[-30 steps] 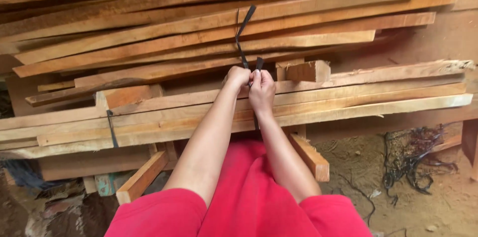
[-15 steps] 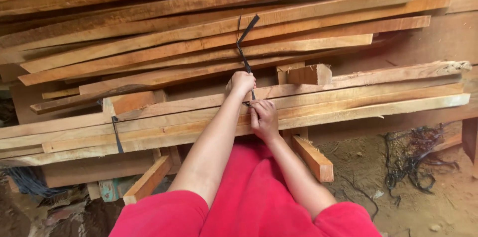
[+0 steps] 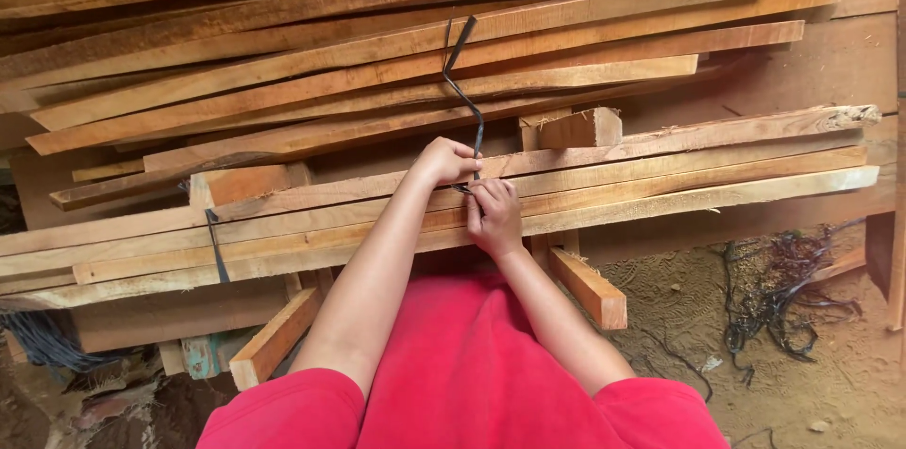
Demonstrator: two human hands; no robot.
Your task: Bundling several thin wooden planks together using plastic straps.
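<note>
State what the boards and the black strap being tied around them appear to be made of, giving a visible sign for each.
Boards: rough-sawn, unfinished wood, shown by grain, orange-brown colour and splintered ends. Black strap: probably flat plastic or rubber banding; it is thin, dull and kinks without breaking, though the material cannot be confirmed.

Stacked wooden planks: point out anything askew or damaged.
The long rough-sawn wooden planks lie fanned out, ends uneven rather than flush. One plank's right end is frayed and splintered. A short wooden offcut block sits loose among them. The black strap both hands grip is kinked.
</note>
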